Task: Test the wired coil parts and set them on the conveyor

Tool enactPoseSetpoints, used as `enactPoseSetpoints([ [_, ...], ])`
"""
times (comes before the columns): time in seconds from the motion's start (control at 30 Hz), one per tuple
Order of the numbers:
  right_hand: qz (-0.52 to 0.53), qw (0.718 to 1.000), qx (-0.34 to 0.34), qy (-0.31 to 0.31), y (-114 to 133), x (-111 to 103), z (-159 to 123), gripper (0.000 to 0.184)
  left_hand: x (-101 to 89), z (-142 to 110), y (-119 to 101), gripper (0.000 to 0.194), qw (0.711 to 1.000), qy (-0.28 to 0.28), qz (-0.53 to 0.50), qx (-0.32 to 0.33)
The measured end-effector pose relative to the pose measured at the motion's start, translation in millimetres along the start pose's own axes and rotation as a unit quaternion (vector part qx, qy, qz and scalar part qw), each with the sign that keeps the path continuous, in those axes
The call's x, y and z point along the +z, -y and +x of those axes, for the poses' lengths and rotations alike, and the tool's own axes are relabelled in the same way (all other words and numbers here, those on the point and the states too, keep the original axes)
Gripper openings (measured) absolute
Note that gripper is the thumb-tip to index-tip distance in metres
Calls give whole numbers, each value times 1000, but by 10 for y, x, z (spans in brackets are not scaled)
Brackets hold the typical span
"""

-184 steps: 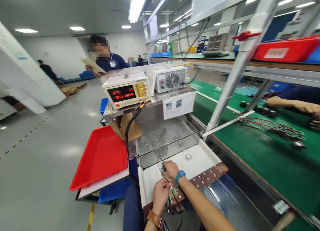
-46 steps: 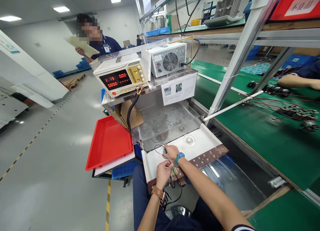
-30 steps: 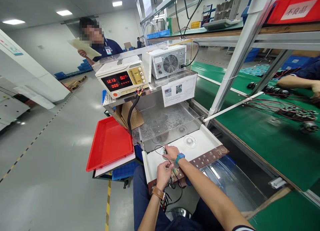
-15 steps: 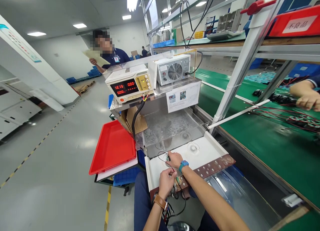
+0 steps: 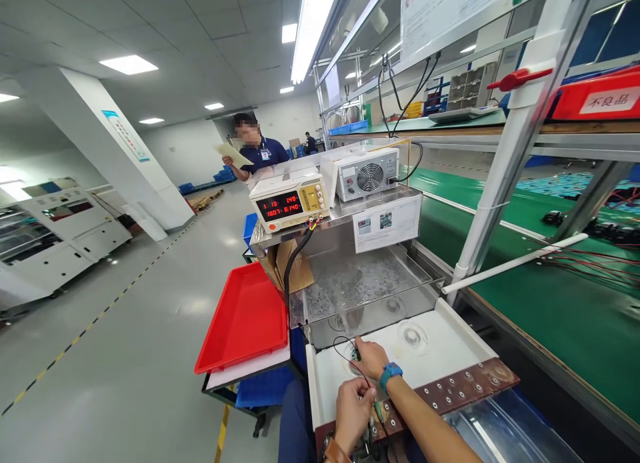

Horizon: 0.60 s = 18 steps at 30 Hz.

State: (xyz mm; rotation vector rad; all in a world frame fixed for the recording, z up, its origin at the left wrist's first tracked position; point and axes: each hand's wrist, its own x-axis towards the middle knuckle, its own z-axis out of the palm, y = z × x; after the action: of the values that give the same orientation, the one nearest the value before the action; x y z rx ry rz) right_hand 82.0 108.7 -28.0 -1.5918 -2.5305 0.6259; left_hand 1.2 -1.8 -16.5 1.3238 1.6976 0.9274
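The small part [image 5: 355, 353] was a dark, compact piece with a bit of green and pale board showing at its edge; most of it was hidden by the hand, so its full shape could not be told. It was over the left part of the white worktop [image 5: 460, 346], near the far edge, though whether it touched the surface was unclear. A thin black wire [image 5: 335, 341] curved beside it in a loose loop, and a red wire [image 5: 359, 369] ran from near it toward the person.

The worktop was smooth and matt, with raised side rims and a flat, round white disc [image 5: 412, 336] with concentric rings. Along its near edge lay a brown strip [image 5: 453, 387], worn and studded with round metal eyelets. Beyond stood a clear, glossy panel [image 5: 327, 333] and a speckled, dull grey metal plate [image 5: 350, 283].

The right hand [image 5: 373, 360], with a blue band at the wrist, had its fingers closed about the small part. The left hand [image 5: 350, 409], nearer the person, had thumb and forefinger pinched together on the red wire, with hardly a gap between the tips. Just beside them was a slim green clip [image 5: 378, 411], slanting over the brown strip.
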Motion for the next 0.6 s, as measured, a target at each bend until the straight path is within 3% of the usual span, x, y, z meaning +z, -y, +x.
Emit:
enactPoseSetpoints([
  [0.27,-9,1000,-10,-14,33,-49,21,33,-7,38,-21,27,1000,-13,-5,16],
  [0.4,76,990,43,-112,7,-191,-34,29,-51,107,30,47,997,-51,-49,18],
  [0.5,218,927,152,-264,-402,-492,-149,31,-60,247,132,61,993,-46,-103,-46],
  [0.6,316,807,237,-439,-1215,-994,-549,41,4,341,228,66,985,-65,-140,-77],
])
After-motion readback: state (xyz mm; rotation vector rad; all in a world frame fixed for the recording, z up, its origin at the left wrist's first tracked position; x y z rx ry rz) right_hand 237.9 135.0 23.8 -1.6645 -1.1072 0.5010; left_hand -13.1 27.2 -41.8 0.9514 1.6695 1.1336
